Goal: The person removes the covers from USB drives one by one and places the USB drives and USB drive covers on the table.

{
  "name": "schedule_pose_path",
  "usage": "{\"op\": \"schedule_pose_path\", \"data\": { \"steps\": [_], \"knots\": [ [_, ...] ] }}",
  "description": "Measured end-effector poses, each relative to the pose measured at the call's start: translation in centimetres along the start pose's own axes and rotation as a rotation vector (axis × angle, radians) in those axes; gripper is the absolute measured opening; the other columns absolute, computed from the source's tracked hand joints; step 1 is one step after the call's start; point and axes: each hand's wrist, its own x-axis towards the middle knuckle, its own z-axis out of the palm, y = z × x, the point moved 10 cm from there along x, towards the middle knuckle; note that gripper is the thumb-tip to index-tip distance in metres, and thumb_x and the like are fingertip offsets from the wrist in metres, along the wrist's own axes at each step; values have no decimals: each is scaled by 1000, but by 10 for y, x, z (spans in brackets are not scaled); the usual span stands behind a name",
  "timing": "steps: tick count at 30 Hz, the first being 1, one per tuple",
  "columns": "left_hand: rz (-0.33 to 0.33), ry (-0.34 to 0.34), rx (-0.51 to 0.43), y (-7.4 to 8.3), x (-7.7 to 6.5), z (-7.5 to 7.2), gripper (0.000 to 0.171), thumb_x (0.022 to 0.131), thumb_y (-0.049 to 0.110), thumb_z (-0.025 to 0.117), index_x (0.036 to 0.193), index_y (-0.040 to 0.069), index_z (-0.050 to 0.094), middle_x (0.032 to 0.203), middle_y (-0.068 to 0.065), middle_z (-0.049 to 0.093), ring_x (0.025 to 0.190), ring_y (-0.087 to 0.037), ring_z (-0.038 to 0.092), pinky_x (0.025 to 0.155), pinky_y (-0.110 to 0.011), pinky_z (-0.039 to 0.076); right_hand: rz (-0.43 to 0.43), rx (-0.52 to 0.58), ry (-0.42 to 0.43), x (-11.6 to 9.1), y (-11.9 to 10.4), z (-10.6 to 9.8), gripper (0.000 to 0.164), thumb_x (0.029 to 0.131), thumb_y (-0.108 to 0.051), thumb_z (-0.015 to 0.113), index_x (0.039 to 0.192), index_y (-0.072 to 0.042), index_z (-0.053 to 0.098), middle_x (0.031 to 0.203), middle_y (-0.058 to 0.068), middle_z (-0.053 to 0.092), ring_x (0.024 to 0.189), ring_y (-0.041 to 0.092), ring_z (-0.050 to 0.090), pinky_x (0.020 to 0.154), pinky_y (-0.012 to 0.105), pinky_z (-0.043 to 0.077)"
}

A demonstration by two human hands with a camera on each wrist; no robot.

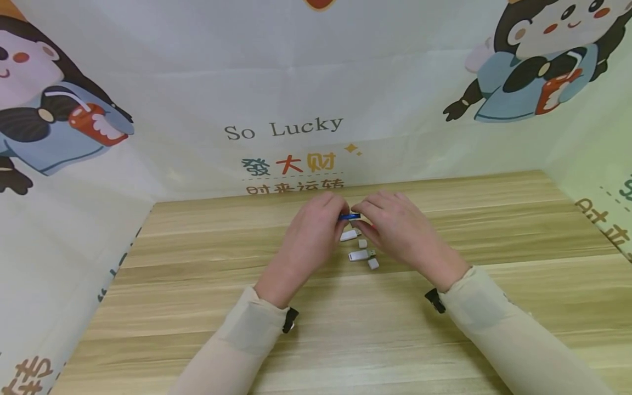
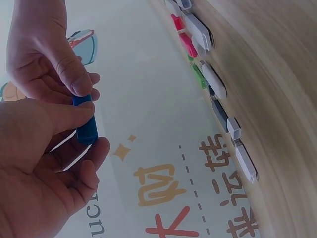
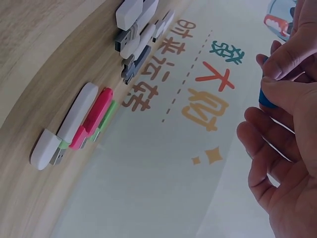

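Observation:
Raised above the table, a small blue USB stick (image 2: 87,130) is held between both hands. My left hand (image 1: 316,227) pinches it between thumb and fingers. From the other side, my right hand (image 1: 395,225) also pinches it, thumb against its end; the right wrist view shows only part of the blue USB stick (image 3: 266,99) between the fingers. Just below the hands lie two white USB sticks, a farther one (image 1: 349,235) and a nearer one (image 1: 359,255), with metal plugs bare. Their loose white caps, one farther (image 1: 362,243) and one nearer (image 1: 373,264), lie beside them.
More sticks lie on the wooden table (image 1: 197,307), seen from the wrists: a pink one (image 3: 96,116), a green one (image 3: 105,119), a dark grey one (image 3: 136,63) and a white one (image 3: 78,111). A printed cloth backdrop (image 1: 197,99) stands along the back and sides.

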Motion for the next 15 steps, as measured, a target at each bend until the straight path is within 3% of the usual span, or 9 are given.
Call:
{"op": "schedule_pose_path", "data": {
  "steps": [15],
  "knots": [
    [31,38,-14,6,-1,-3,10,89,9,73,94,7,65,93,-2,59,87,-17,55,77,-27,47,-13,8,38,0,-2,-1,18,86,-14,77,101,-5,72,92,4,69,84,23,61,67,36,47]
  ]
}}
